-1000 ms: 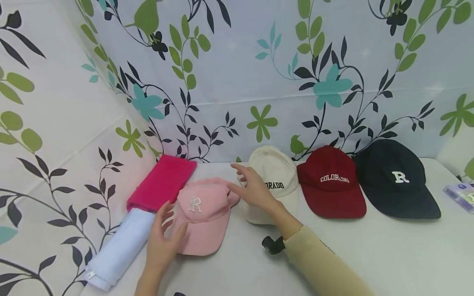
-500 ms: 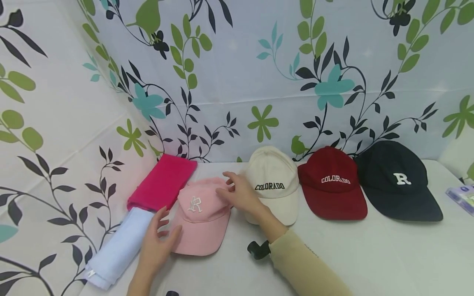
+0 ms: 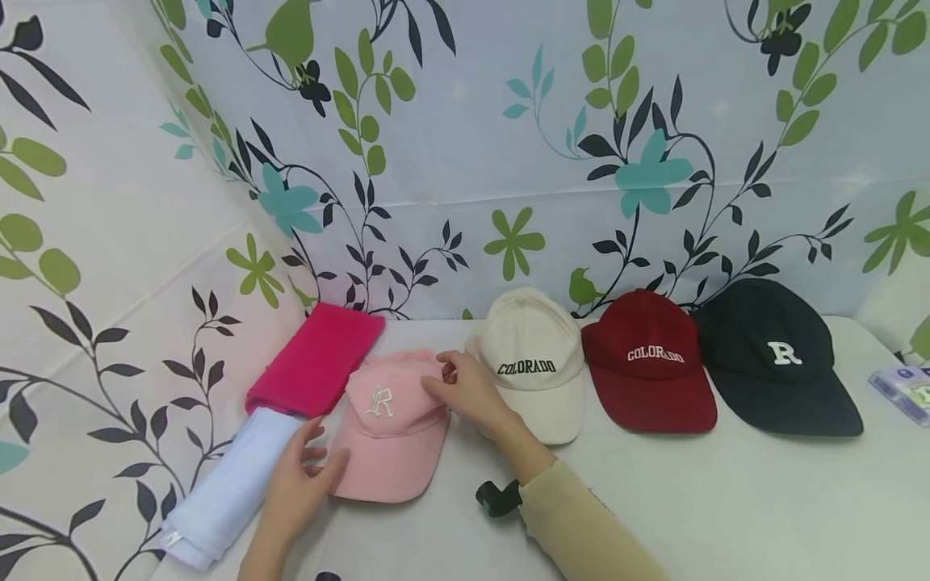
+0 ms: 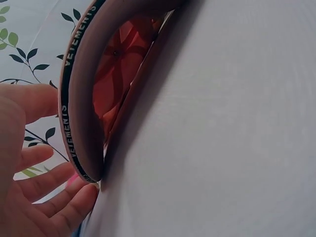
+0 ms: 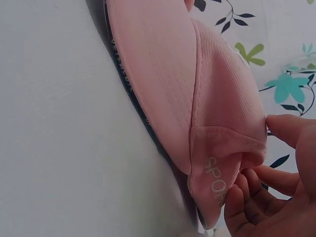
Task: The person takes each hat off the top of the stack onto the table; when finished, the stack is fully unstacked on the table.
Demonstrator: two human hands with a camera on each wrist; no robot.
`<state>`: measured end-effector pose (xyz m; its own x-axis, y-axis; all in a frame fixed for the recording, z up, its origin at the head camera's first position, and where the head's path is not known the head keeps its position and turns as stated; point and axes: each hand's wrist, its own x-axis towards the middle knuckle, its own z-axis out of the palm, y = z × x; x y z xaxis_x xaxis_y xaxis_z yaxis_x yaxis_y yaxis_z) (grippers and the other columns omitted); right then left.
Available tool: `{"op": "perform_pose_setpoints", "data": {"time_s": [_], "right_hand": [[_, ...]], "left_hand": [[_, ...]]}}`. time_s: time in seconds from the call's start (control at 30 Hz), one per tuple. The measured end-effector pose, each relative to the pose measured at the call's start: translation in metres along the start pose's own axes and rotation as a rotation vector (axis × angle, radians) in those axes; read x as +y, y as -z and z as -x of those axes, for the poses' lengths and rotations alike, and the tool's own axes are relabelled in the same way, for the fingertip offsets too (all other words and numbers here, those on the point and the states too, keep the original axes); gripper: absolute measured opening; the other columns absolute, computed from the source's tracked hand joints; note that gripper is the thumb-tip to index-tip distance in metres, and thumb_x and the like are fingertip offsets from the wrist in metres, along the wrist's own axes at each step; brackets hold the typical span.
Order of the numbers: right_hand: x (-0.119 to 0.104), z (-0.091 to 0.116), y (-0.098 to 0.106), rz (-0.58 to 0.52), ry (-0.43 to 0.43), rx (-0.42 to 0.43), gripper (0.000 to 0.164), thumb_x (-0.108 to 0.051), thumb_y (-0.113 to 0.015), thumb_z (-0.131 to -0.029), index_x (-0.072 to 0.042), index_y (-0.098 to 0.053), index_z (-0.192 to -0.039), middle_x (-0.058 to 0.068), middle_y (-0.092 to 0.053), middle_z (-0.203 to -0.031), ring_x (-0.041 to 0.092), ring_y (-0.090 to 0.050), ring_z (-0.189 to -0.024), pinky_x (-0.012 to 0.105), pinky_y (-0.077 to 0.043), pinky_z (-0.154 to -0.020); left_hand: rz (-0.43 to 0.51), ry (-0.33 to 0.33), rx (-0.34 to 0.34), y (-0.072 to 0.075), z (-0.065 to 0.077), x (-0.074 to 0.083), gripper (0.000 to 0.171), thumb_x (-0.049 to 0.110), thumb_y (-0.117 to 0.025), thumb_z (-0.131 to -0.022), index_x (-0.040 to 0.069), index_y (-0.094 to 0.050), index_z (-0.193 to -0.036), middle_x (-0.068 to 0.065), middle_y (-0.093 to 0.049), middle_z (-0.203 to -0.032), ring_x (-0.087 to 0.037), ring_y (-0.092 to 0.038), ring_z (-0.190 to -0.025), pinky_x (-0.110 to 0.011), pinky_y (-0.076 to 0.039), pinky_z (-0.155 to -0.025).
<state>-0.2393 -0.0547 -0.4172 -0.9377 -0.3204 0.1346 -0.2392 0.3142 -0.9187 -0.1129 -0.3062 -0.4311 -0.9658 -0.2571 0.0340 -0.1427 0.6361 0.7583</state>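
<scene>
A pink baseball cap [image 3: 392, 428] with a white "R" lies on the white table, its brim toward me. My left hand [image 3: 294, 476] is at the left edge of the brim, fingers loosely spread. In the left wrist view, its thumb [image 4: 42, 101] meets the brim's edge and fingertips lie near the brim's end; the cap's underside shows. My right hand [image 3: 468, 395] grips the cap's right side. The right wrist view has the thumb [image 5: 284, 129] against the crown and the other fingers curled at the side edge by the back opening.
A cream cap [image 3: 534, 355], a dark red cap [image 3: 650, 363] and a navy cap [image 3: 777, 355] stand in a row to the right. Folded pink cloth [image 3: 316, 359] and a light blue rolled cloth [image 3: 228, 492] lie left. A purple packet [image 3: 904, 391] is at far right.
My right hand has moved left and down from in front of the cream cap to the pink cap's side. The left hand has shifted slightly down and left along the brim.
</scene>
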Motion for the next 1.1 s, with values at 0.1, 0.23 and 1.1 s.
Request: {"op": "perform_pose_setpoints", "data": {"time_s": [0.1,0.23,1.1], "right_hand": [[0.0004,0.0007,0.0003,-0.005,-0.007,0.0,0.05,-0.027,-0.071,-0.094,0.003,-0.059,-0.132,0.005,-0.056,-0.102,0.018,-0.056,-0.091,0.028,-0.054,-0.069],[-0.0002,0.0011,0.0004,0.001,0.008,0.005,0.048,-0.026,-0.07,-0.094,0.004,-0.06,-0.129,0.006,-0.057,-0.098,0.017,-0.057,-0.084,0.028,-0.053,-0.067],[0.0035,-0.0011,-0.0035,-0.42,-0.116,0.015,0.039,-0.009,-0.065,-0.098,0.006,-0.059,-0.134,0.011,-0.068,-0.104,0.013,-0.063,-0.081,0.025,-0.053,-0.069]], "left_hand": [[-0.013,-0.015,0.025,0.0018,0.0001,-0.0012,0.069,0.029,-0.072,-0.095,0.003,-0.04,-0.15,-0.021,-0.05,-0.143,-0.033,-0.059,-0.118,-0.033,-0.052,-0.09],[-0.027,-0.011,0.04,0.0032,-0.0002,-0.0017,0.065,0.027,-0.073,-0.094,0.001,-0.045,-0.146,-0.023,-0.054,-0.14,-0.035,-0.061,-0.116,-0.041,-0.054,-0.093],[-0.03,0.042,-0.005,0.0004,0.003,0.0015,0.067,0.037,-0.072,-0.094,-0.001,-0.048,-0.144,-0.023,-0.056,-0.138,-0.036,-0.061,-0.117,-0.047,-0.052,-0.095]]}}
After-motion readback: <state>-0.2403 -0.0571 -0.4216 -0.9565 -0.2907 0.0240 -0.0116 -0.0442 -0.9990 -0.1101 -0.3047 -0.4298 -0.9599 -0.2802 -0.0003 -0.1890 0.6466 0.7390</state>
